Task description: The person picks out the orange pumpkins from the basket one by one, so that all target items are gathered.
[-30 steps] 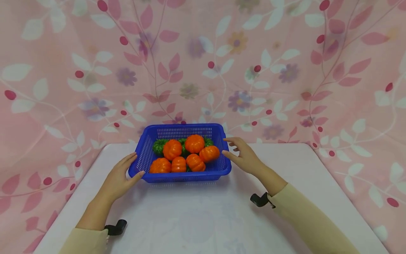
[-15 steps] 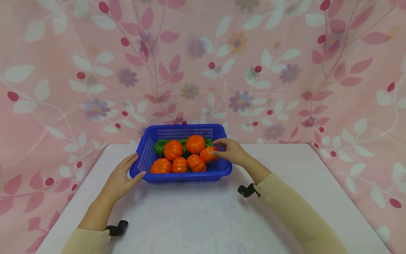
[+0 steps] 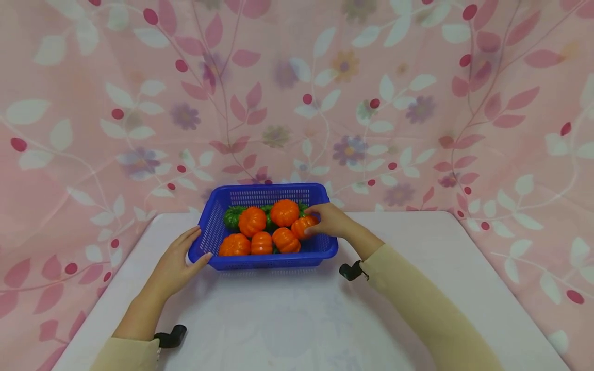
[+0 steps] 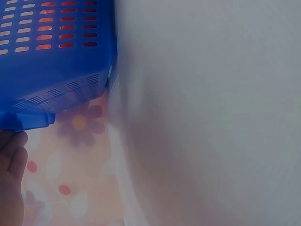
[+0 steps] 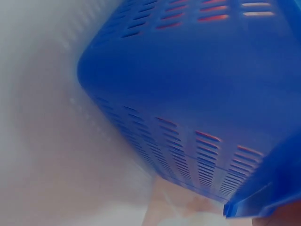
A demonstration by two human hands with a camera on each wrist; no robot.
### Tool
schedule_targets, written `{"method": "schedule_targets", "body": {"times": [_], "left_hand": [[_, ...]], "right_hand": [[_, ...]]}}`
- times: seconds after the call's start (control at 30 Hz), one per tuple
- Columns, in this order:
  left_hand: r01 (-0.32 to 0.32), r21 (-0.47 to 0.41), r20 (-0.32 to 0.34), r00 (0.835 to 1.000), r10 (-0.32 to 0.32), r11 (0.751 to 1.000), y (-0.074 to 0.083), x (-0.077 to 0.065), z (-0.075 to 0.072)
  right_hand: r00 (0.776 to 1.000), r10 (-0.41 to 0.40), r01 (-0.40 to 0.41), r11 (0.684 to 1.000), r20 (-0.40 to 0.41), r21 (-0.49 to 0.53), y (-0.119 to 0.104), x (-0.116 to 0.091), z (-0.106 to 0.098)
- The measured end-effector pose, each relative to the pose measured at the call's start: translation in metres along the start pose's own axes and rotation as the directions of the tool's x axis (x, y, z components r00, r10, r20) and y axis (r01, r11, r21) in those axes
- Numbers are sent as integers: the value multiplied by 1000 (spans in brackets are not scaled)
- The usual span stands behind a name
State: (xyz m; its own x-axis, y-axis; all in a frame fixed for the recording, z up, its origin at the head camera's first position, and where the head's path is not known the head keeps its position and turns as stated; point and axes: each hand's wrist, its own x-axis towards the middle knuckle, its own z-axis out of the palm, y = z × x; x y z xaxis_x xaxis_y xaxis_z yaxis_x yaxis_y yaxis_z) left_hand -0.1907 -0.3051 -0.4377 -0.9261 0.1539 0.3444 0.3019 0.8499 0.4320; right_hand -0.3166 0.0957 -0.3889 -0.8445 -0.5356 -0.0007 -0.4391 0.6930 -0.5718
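In the head view a blue plastic basket (image 3: pixel 269 262) holds several small orange pumpkins (image 3: pixel 252 222) and some green ribbed ones (image 3: pixel 233 218), partly covered. My left hand (image 3: pixel 172 265) rests with straight, spread fingers against the basket's left rim; the left wrist view shows its fingertips (image 4: pixel 18 155) at the rim. Over the right rim reaches my right hand (image 3: pixel 330 220), its thumb and fingers around the rightmost orange pumpkin (image 3: pixel 302 226). The right wrist view shows mostly the basket's slotted outer wall (image 5: pixel 188 80), with the pumpkin out of sight.
The basket stands toward the back of a table with a white cover (image 3: pixel 278 319). Close behind the table hangs a pink floral cloth (image 3: pixel 287 103). Small black devices (image 3: pixel 171 336) are worn at both wrists.
My right hand has moved left from outside the basket's right rim, over it, and down onto the rightmost orange pumpkin, closing around it. The left hand stays at the left rim.
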Motion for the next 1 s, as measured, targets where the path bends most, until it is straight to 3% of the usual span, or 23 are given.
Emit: {"method": "schedule_targets", "body": {"times": [0.2,0.43,0.73,1.0], "left_hand": [[9,13,19,1000,-9,1000,-2,0,2],[8,15,33,999,-8,1000,-1,-1,1],[25,13,49,998,-26,1000,-3,-1,2],[16,5,42,999,-17,1000,-4,-1,2]], "right_hand": [[1000,-13,12,997,-8,-79,-1,2,4],[1000,-15,14,996,-14,-90,0,1,5],[999,-36,35,999,-11,-10,2,1,0],[999,-4,8,996,-43,85,1,-7,-12]]}}
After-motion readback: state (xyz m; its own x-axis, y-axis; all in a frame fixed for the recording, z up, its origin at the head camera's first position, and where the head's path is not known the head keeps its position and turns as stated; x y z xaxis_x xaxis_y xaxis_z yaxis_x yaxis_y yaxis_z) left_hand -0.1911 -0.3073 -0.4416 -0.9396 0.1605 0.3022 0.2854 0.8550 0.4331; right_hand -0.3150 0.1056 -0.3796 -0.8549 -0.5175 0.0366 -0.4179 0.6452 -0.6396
